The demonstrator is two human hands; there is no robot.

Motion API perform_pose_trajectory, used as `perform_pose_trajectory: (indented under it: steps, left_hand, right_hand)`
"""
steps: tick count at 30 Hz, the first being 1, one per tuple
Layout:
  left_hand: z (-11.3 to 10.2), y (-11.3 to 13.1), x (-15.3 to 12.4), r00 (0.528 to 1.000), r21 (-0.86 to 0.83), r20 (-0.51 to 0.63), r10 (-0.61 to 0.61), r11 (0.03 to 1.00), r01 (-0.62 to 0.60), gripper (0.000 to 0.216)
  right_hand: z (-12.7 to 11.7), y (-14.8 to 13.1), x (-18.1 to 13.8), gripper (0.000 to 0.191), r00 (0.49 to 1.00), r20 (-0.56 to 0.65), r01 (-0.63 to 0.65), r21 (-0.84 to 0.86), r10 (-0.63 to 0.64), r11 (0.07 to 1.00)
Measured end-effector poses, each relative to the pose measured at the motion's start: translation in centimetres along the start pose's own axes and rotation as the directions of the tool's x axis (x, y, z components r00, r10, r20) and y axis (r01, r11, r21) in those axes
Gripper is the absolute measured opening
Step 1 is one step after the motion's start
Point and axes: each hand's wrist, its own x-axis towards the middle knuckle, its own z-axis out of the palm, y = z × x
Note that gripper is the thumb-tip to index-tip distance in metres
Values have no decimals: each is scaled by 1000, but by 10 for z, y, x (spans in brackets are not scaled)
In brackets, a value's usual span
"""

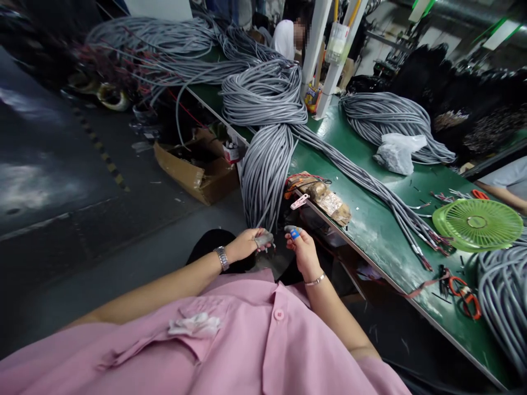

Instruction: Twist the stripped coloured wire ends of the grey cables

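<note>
Workbench: green top (379, 236) inside a workshop, running from 11 to 4 o'clock as counted from the person's hands
Left hand (247, 244): fingers bent close together at a small grey piece (263, 239); whether it is grasped or worn on the fingertips, I cannot tell; metal watch (222, 258) on the wrist
Right hand (303, 249): apart from the left, fingers curled, blue band (295, 233) on one finger; I cannot tell whether it grips anything
Grey cables (267, 170): thick bundle drooping over the bench edge at 12 o'clock, just beyond both hands, a coil (263, 93) behind it
Clip (300, 202): pink, at 1 o'clock, near the right hand
Box (197, 178): open cardboard, at 10 o'clock
Fan (477, 222): light green, at 3 o'clock
Scissors (467, 296): orange handles, at 4 o'clock
</note>
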Motion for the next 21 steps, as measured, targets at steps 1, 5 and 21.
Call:
perform_pose_trajectory:
  steps: [1,5,21]
  left_hand:
    - [-2,6,-4,1000,-117,13,-11,993,12,41]
    - [-12,30,-22,994,-307,108,23,952,11,50]
    - [19,83,-30,994,-114,96,61,992,-50,14]
  right_hand:
    - [1,0,-3,26,1000,13,18,-15,-18,1000]
    - [8,-13,-18,24,985,102,150,-110,-139,983]
    - [26,-64,-43,18,949,187,288,-182,-255,940]
